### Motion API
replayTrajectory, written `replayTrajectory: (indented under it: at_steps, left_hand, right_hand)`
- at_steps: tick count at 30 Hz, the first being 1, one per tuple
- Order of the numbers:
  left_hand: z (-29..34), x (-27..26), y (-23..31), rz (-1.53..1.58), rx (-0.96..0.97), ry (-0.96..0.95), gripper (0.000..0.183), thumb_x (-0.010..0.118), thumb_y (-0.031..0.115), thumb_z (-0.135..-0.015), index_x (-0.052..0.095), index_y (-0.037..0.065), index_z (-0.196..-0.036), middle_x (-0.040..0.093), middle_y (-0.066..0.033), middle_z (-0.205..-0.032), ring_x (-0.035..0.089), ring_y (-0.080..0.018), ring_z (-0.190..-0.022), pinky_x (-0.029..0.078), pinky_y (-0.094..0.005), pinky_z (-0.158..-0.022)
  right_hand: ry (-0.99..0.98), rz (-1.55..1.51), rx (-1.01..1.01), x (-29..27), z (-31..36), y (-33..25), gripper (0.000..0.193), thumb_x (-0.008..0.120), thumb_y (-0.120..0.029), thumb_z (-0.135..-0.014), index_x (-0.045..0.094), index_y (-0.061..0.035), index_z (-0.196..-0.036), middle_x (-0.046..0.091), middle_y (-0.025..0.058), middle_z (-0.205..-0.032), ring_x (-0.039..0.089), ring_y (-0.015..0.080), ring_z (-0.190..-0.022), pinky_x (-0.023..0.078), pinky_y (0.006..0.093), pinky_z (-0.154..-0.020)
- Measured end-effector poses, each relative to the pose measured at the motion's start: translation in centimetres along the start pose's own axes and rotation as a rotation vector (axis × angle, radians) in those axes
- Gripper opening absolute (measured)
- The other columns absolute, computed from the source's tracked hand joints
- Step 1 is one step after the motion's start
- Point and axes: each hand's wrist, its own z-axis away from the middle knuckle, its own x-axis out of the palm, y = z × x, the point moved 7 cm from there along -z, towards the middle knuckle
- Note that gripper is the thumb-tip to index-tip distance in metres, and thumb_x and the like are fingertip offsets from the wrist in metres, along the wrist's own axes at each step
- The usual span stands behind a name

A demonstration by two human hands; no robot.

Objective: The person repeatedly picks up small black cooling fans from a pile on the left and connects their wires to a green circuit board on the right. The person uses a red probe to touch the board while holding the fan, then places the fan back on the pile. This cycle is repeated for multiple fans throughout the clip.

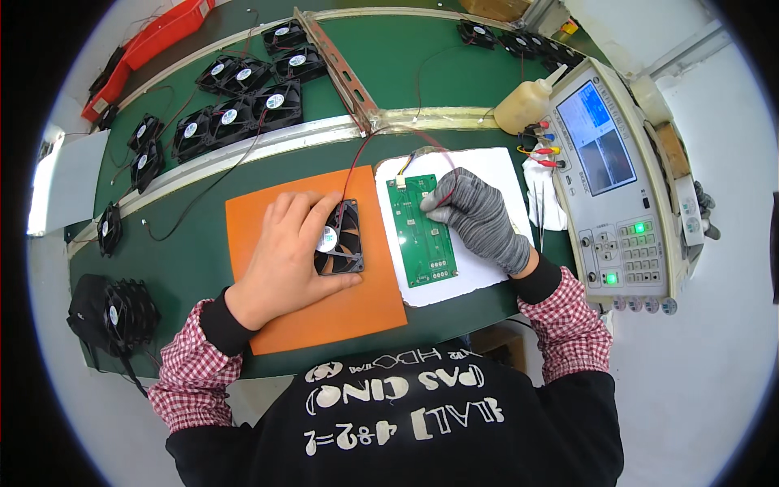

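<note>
My bare left hand (pixel 290 252) is wrapped round a square black cooling fan (pixel 350 237), thumb along its near edge and fingertips at its far side. The fan lies on an orange mat (pixel 268 316). Its thin red wire (pixel 350 172) loops away and comes back to my right hand (pixel 479 217), which wears a grey striped glove. Those fingers are pinched on the wire's end, over a green circuit board (pixel 422 243); the very tip is hidden. The board rests on a white sheet (pixel 479 284), with a white plug (pixel 401 182) and coloured wires at its far end.
A test instrument (pixel 600 146) with a lit screen stands at right, beside a yellowish squeeze bottle (pixel 523 105) and tweezers (pixel 541 215). More fans (pixel 231 115) sit beyond a pale rail (pixel 243 144). Stacked fans (pixel 130 312) stand at left; a red bin (pixel 166 36) is far left.
</note>
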Motion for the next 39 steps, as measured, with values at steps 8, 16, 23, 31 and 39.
replayTrajectory:
  at_steps: [8,16,23,31,39]
  left_hand:
    - [0.2,-0.4,0.0,0.006,-0.010,0.025,0.090,0.089,0.034,-0.058,0.050,0.001,-0.133,0.054,-0.0157,-0.117,0.051,-0.0355,-0.108,0.040,-0.0455,-0.095]
    - [3.3,-8.6,5.5,1.022,-0.135,0.208,0.059,0.074,0.047,-0.081,0.060,-0.002,-0.110,0.066,-0.0146,-0.095,0.064,-0.0289,-0.083,0.050,-0.0376,-0.071]
    - [4.3,-3.8,6.9,2.495,-0.146,-0.537,0.138,0.039,0.101,-0.060,0.047,-0.019,-0.127,0.061,-0.0379,-0.099,0.064,-0.0415,-0.091,0.051,-0.0468,-0.077]
    - [4.9,-10.1,7.1,-0.085,0.435,0.708,0.067,0.077,0.043,-0.076,0.054,0.003,-0.125,0.067,-0.0167,-0.103,0.065,-0.0306,-0.089,0.051,-0.0382,-0.077]
    - [-9.4,-6.7,3.9,-0.140,0.381,0.598,0.057,0.076,0.012,-0.077,0.055,0.000,-0.129,0.054,-0.0202,-0.137,0.051,-0.0403,-0.127,0.041,-0.0466,-0.107]
  right_hand:
    - [-0.072,0.056,0.056,0.4,-0.2,-0.1,0.017,0.074,-0.001,-0.077,0.070,-0.0081,-0.092,0.063,0.0066,-0.090,0.064,0.0238,-0.089,0.053,0.0353,-0.083]
    - [-0.016,0.126,-0.078,0.4,0.2,-0.6,0.017,0.075,-0.003,-0.075,0.071,-0.0090,-0.091,0.061,0.0071,-0.093,0.060,0.0264,-0.092,0.051,0.0376,-0.083]
    - [-0.012,0.144,-0.131,0.0,0.1,-0.8,0.017,0.075,-0.004,-0.073,0.071,-0.0087,-0.088,0.061,0.0077,-0.088,0.059,0.0275,-0.089,0.051,0.0391,-0.081]
    - [-0.023,0.147,-0.133,0.1,-0.1,-1.4,0.015,0.076,-0.005,-0.073,0.070,-0.0089,-0.087,0.061,0.0079,-0.086,0.060,0.0282,-0.087,0.051,0.0399,-0.079]
    - [0.108,-0.005,-0.044,-0.7,0.9,-0.6,0.010,0.069,-0.001,-0.084,0.067,-0.0041,-0.094,0.066,0.0095,-0.089,0.067,0.0239,-0.087,0.053,0.0329,-0.078]
